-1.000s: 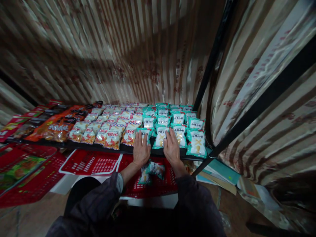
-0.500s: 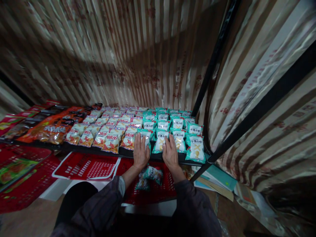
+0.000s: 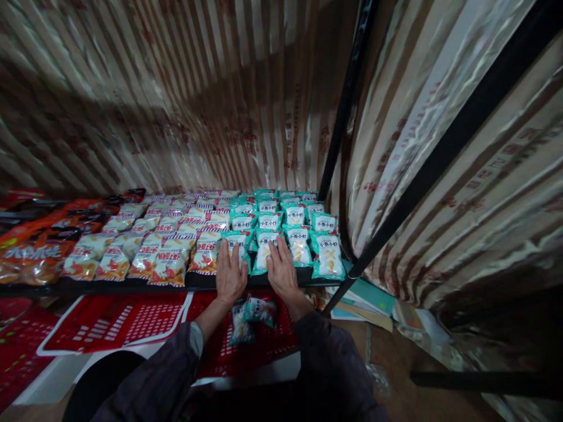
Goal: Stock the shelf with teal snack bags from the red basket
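Observation:
My left hand [image 3: 230, 276] lies with outstretched fingers on the front of a green-and-white snack bag [image 3: 241, 239], partly covering it. Beside it, my right hand [image 3: 282, 271] rests flat, fingers extended, over the right side of another green-and-white snack bag [image 3: 263, 251]. Neither hand is wrapped around a bag. More bags of this kind stand in rows behind and to the right, one at the front right corner [image 3: 328, 257]. White-and-orange snack bags [image 3: 169, 261] fill the shelf [image 3: 202, 281] to the left of my hands.
Orange snack packs [image 3: 37, 252] lie farther left. Below the shelf are a red basket [image 3: 220, 357] with a few small bags [image 3: 260, 310] and another red basket [image 3: 127, 319]. A black post [image 3: 387, 234] slants up at the right, before a pleated curtain [image 3: 246, 117]. Papers [image 3: 369, 299] lie beneath.
The view has turned right, so shelf, bags and hands appear farther left. My hands keep nearly the same places on the same two bags.

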`<control>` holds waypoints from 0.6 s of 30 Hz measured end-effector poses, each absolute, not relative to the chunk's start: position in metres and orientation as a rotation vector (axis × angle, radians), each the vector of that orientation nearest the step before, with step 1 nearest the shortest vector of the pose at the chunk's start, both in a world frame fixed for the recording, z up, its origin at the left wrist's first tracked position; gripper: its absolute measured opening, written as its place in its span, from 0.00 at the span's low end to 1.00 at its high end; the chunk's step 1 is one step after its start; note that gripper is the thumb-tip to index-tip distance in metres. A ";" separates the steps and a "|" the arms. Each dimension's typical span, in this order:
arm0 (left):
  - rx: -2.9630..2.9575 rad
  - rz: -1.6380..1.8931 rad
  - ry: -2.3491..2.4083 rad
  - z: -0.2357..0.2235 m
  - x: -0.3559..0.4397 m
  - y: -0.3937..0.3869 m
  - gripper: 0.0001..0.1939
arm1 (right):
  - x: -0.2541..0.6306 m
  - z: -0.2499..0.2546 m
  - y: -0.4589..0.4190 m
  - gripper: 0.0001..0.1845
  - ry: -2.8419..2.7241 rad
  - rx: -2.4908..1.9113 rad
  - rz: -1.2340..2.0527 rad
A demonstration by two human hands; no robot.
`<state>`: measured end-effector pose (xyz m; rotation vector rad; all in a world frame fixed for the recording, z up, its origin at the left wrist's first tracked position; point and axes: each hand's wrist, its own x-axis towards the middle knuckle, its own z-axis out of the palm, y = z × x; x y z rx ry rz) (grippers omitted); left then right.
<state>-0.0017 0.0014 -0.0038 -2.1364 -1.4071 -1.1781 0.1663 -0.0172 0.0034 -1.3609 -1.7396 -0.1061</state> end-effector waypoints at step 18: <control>-2.122 -1.275 -1.379 0.001 0.000 -0.012 0.32 | 0.193 0.016 -0.036 0.24 -1.682 -1.448 -0.226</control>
